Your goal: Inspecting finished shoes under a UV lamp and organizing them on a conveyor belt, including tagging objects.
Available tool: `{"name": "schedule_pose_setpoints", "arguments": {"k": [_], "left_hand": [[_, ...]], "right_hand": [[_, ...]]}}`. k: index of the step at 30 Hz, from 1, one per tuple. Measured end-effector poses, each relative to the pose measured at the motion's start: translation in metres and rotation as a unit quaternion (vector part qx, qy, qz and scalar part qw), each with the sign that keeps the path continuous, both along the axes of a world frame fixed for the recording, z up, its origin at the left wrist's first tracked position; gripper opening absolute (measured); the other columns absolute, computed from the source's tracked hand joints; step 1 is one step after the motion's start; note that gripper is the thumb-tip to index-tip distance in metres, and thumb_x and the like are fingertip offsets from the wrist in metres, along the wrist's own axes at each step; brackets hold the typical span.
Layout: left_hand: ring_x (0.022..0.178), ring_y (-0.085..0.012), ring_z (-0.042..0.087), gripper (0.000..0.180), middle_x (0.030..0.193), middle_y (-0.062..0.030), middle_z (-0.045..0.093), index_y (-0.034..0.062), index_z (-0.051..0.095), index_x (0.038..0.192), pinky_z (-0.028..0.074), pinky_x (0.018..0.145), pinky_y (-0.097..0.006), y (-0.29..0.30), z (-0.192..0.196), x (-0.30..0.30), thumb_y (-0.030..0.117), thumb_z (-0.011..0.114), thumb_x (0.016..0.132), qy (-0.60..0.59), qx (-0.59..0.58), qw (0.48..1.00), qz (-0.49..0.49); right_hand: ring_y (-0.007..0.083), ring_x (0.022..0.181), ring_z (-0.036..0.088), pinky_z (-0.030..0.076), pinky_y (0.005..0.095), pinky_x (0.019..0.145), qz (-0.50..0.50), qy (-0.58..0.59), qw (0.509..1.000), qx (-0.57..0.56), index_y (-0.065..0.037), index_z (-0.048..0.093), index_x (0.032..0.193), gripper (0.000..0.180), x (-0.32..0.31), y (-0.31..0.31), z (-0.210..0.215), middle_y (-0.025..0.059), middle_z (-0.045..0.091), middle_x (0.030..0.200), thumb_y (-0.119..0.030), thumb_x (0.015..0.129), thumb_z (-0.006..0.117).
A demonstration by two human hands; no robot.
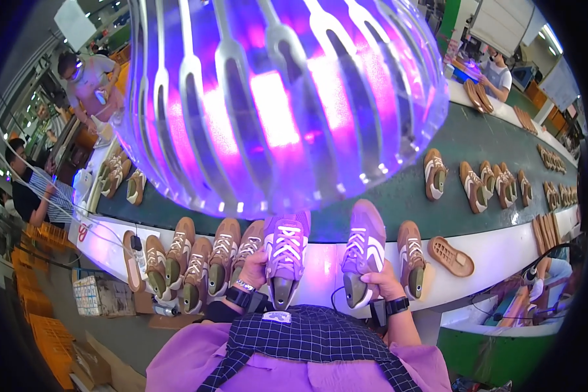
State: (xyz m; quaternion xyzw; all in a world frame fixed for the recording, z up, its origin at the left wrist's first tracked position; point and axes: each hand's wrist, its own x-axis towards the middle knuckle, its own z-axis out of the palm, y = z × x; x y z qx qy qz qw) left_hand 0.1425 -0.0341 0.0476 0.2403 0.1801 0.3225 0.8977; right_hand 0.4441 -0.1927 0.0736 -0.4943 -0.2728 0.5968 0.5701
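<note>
My left hand (256,269) is closed on the side of a sneaker (286,255) with white laces and a dark green shoe last in its opening. In my right hand (384,282) is a matching sneaker (364,245), gripped at the heel end around its green last (357,291). Both shoes point away from me and look violet under the lamp (277,117), a clear ribbed dome glowing purple above them. To the right of my right hand stands a brown sneaker (410,258), and several more brown sneakers (223,251) stand left of my left hand.
A dark green conveyor belt (438,215) runs beyond the white ledge (326,261), carrying more sneakers (473,186). Loose tan soles (451,256) lie on the ledge. Orange crates (49,326) and a carton (101,295) stand at left. People work at the far left and far right.
</note>
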Motion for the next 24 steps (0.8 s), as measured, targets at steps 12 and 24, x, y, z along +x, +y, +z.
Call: {"name": "schedule_pose_setpoints", "arguments": {"k": [12, 24], "left_hand": [[0.106, -0.0286, 0.059, 0.068, 0.117, -0.0170, 0.057, -0.0028, 0.044, 0.128, 0.046, 0.095, -0.040, 0.002, 0.057, 0.029, 0.031, 0.064, 0.073, -0.032, 0.026, 0.999, 0.014], [0.108, -0.0245, 0.056, 0.050, 0.118, -0.0076, 0.059, 0.0069, 0.051, 0.122, 0.047, 0.093, -0.039, 0.016, 0.063, 0.042, 0.032, 0.060, 0.080, -0.067, -0.071, 0.974, 0.205]], "right_hand": [[0.0244, 0.115, 0.052, 0.038, 0.0376, 0.102, 0.073, 0.232, 0.963, 0.114, 0.004, 0.035, 0.135, 0.075, -0.055, 0.054, 0.061, 0.0148, 0.052, 0.124, -0.029, 0.075, 0.063], [0.0217, 0.112, 0.054, 0.043, 0.0378, 0.098, -0.211, 0.254, 0.928, 0.170, -0.002, 0.044, 0.127, 0.048, -0.046, 0.070, 0.068, 0.0098, 0.054, 0.122, -0.018, 0.084, 0.058]]}}
